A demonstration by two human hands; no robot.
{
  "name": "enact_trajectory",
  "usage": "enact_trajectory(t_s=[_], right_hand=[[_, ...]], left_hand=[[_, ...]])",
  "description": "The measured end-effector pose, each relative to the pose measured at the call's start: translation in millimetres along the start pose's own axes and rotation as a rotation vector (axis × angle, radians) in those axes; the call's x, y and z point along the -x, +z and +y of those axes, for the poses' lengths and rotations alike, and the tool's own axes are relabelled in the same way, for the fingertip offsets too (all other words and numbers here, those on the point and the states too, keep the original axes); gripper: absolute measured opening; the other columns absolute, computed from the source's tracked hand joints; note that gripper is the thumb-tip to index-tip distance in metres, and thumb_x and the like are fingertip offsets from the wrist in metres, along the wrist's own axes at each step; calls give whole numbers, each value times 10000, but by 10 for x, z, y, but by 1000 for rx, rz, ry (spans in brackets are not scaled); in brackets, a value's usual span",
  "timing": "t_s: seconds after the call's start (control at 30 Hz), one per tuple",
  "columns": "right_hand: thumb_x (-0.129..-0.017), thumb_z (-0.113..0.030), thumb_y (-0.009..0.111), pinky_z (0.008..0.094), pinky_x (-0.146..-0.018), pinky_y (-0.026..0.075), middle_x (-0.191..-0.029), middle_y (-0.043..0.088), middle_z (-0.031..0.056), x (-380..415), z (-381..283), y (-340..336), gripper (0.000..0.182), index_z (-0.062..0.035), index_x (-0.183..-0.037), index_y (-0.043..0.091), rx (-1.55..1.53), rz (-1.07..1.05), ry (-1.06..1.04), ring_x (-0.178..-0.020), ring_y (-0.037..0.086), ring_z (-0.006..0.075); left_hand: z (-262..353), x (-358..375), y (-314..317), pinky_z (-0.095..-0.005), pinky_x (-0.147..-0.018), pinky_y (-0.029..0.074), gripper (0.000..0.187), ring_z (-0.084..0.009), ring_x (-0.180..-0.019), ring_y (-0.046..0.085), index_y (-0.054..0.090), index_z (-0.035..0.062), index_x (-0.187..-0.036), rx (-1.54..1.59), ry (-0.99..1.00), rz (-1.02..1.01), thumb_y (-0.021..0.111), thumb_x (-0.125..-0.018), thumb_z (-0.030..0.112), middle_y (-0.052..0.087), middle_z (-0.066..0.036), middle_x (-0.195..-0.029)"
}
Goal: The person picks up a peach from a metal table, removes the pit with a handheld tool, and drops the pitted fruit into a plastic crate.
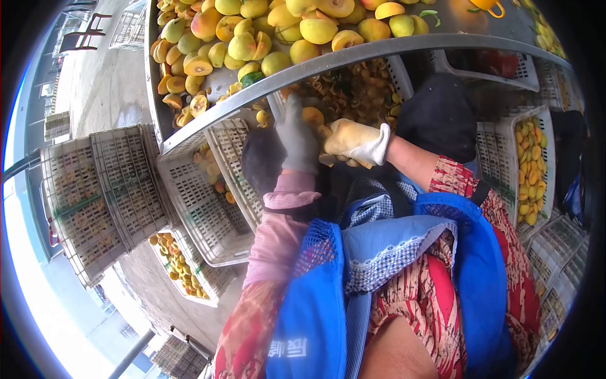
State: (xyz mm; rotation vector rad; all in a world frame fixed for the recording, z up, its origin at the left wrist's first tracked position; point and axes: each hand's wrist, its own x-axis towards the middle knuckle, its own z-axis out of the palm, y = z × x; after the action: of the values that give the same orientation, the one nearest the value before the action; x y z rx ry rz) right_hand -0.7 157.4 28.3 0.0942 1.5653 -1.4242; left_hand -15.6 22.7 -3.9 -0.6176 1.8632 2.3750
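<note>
My left hand [298, 138], in a grey glove, is smeared by motion below the metal table's edge, beside a cut orange fruit half [312, 116]. My right hand [356, 140], in a pale yellow and white glove, has its fingers curled towards the fruit half; what they hold, if anything, is hidden. Both hands are over my lap, close together. Under them and beyond is a crate of fruit scraps [360, 88]. Whole and halved yellow-orange fruits [252, 44] are heaped on the metal table [218, 81] above.
White plastic crates [218, 215] stand at the left, one partly filled with fruit. Stacked crates [101, 196] are further left. A crate of yellow fruit [530, 170] stands at the right. The metal rim [379, 47] crosses above my hands. An orange-handled object [489, 6] lies at the top right.
</note>
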Motion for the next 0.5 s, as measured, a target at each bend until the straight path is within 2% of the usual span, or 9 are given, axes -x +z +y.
enact_trajectory(t_s=[0.03, 0.13, 0.23, 0.33, 0.4, 0.47, 0.5], right_hand=[[-811, -175, 583, 247, -359, 280, -540, 433, 2, 24, -20, 7, 130, -46, -814, 573, -11, 14, 3, -396, 362, 86], [-816, -165, 584, 245, -352, 247, -529, 387, -28, 69, 50, -86, 114, -79, -775, 522, -311, -126, 1, -389, 322, 67], [-852, -133, 558, 229, -335, 208, -526, 354, -45, 133, 40, -73, 156, -122, -742, 449, -545, -258, 46, -372, 303, 48], [-881, -162, 542, 208, -337, 205, -541, 332, -65, 190, 48, -72, 192, -136, -728, 429, -616, -305, 45, -375, 293, 32], [-905, -196, 531, 198, -337, 208, -546, 326, -75, 187, 93, -83, 219, -145, -722, 420, -670, -381, 13, -373, 285, 27], [-935, -222, 515, 192, -331, 205, -541, 324, -81, 160, 215, -89, 259, -162, -712, 397, -781, -523, -30, -362, 273, 28], [-972, -271, 473, 185, -327, 205, -522, 304, -91, 169, 232, -83, 286, -174, -713, 399, -803, -538, -50, -346, 252, 29]], left_hand=[[30, 15, 13, -224, -477, 442, 311, -118, -578, 574, 562, 75, -1143, 1, 5, -20, 545, -942, 311, 638, -45, -801], [-34, -46, -19, -239, -488, 457, 299, -135, -558, 581, 526, 88, -1175, -222, 282, -113, 537, -946, 280, 640, -48, -778], [51, 35, 58, -264, -539, 456, 358, -133, -614, 579, 635, -23, -987, -23, 18, -68, 540, -919, 316, 644, -77, -763], [-46, -28, -3, -273, -551, 465, 347, -143, -628, 585, 606, -20, -1036, 170, -89, -144, 556, -914, 301, 648, -73, -825], [-133, -90, -72, -278, -571, 481, 329, -152, -649, 592, 590, -8, -1043, 1, 137, -224, 560, -915, 293, 640, -67, -847], [-154, -49, -91, -286, -595, 498, 311, -163, -675, 601, 582, 8, -1034, 49, 145, -267, 554, -921, 296, 632, -64, -854], [22, 76, 30, -291, -609, 507, 303, -169, -690, 606, 581, 18, -1021, 184, 52, -268, 545, -927, 303, 628, -64, -849]])
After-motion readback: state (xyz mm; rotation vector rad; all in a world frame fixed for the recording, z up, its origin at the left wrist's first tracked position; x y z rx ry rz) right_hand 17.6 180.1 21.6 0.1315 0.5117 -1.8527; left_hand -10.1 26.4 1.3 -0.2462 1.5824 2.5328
